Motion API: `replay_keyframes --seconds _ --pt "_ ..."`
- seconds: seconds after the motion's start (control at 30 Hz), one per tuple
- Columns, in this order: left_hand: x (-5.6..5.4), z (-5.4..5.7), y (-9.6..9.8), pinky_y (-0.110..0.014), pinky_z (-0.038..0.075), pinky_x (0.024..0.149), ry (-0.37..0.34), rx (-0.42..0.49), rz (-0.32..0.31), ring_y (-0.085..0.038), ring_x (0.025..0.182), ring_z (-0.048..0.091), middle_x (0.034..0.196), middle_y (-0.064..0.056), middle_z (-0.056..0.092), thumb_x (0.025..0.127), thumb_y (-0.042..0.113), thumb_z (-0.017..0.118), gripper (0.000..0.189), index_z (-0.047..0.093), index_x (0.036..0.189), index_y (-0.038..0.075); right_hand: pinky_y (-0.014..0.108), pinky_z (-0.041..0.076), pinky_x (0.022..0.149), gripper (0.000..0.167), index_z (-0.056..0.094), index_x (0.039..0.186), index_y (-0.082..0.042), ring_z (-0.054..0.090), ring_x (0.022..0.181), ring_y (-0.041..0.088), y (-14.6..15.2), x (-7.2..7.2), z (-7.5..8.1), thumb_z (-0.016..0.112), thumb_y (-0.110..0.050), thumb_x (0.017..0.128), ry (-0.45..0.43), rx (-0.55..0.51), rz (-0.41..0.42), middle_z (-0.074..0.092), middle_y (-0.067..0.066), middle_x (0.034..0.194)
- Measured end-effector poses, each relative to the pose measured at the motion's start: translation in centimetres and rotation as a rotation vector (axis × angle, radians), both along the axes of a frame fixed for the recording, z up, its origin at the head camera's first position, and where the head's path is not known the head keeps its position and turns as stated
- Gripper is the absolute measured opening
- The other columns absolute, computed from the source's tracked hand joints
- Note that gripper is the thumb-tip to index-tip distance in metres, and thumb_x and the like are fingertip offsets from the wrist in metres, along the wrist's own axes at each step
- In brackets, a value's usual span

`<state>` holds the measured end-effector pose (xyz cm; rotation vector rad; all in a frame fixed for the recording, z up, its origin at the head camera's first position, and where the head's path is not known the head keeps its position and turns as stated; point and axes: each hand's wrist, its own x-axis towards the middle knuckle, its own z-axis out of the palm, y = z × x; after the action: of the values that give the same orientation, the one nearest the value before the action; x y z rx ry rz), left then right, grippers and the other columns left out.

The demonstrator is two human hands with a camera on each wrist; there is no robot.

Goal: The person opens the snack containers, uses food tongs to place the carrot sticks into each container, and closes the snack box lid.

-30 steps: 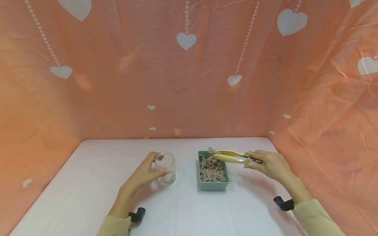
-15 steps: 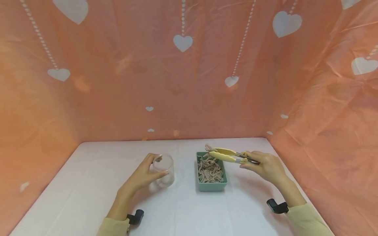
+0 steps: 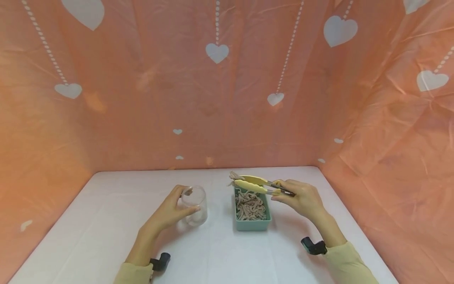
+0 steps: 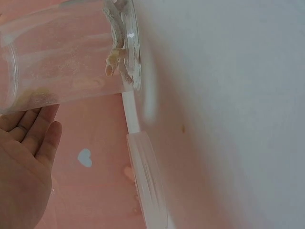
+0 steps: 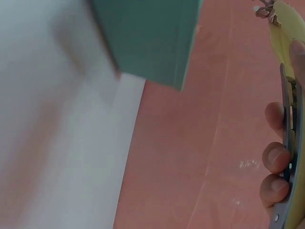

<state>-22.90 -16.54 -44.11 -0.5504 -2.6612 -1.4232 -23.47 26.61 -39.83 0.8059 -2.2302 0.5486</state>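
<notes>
My left hand [image 3: 170,211] holds a clear jar [image 3: 200,215] between thumb and fingers; the jar stands upright on the white table. Inside at its base, the left wrist view shows a few greyish-beige soft strands [image 4: 114,28]. With my right hand [image 3: 301,199] I grip yellow-tipped kitchen tongs [image 3: 251,187] by the handles. Pinched in their tips is a small bunch of the same strands [image 3: 235,176], raised over the back left corner of a green rectangular box [image 3: 253,225]. More tangled strands [image 3: 250,207] fill that box.
A translucent disc-like object [image 4: 148,181] lies on the table beyond the jar in the left wrist view. Orange cloth [image 3: 213,98] with white hearts walls the white table [image 3: 220,256] at the back and sides. Some table surface separates jar and box.
My right hand and the tongs have moved left, carrying the bunch of strands from above the box to its back left corner. My left hand stays on the jar.
</notes>
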Motion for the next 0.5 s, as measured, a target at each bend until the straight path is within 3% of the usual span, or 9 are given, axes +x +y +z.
replay_keyframes --seconds 0.07,0.13,0.27,0.33,0.5 --pt "0.0 0.0 0.0 -0.063 0.036 0.115 0.005 0.002 0.0 -0.037 0.134 0.05 0.134 -0.014 0.057 0.088 0.034 0.085 0.063 0.055 0.134 0.003 0.032 0.05 0.056 0.046 0.081 0.108 -0.019 0.063 0.07 0.009 -0.7 -0.2 0.0 0.08 -0.055 0.08 -0.003 -0.006 0.016 0.076 -0.007 0.091" --pt "0.0 -0.1 0.0 -0.063 0.036 0.115 0.011 0.005 0.0 -0.037 0.133 0.051 0.133 -0.013 0.058 0.088 0.032 0.085 0.061 0.056 0.133 0.004 0.032 0.051 0.056 0.046 0.081 0.108 -0.019 0.063 0.07 0.01 -1.4 -0.3 0.1 0.079 -0.057 0.081 -0.008 -0.011 0.032 0.076 -0.007 0.09" --pt "0.0 -0.2 0.0 -0.063 0.037 0.114 0.024 0.007 -0.003 -0.037 0.132 0.052 0.132 -0.013 0.058 0.088 0.031 0.085 0.059 0.056 0.133 0.004 0.028 0.047 0.055 0.061 0.081 0.108 -0.02 0.057 0.067 0.004 -3.0 -0.5 0.5 0.058 -0.073 0.087 -0.02 -0.007 0.048 0.074 -0.009 0.087" --pt "0.0 -0.2 0.0 -0.063 0.037 0.114 0.032 0.004 -0.003 -0.037 0.132 0.053 0.131 -0.012 0.059 0.088 0.031 0.085 0.059 0.057 0.132 0.004 0.026 0.046 0.054 0.064 0.081 0.108 -0.02 0.054 0.067 0.002 -3.7 -0.7 0.6 0.055 -0.074 0.087 -0.026 -0.003 0.057 0.073 -0.009 0.086" --pt "-0.1 -0.2 0.0 -0.064 0.037 0.114 0.042 -0.012 -0.005 -0.039 0.132 0.053 0.131 -0.012 0.058 0.088 0.032 0.085 0.06 0.057 0.132 0.003 0.027 0.047 0.055 0.043 0.081 0.11 -0.02 0.057 0.067 0.005 -5.2 -1.2 0.6 0.081 -0.052 0.081 -0.017 -0.004 0.108 0.074 -0.008 0.087"
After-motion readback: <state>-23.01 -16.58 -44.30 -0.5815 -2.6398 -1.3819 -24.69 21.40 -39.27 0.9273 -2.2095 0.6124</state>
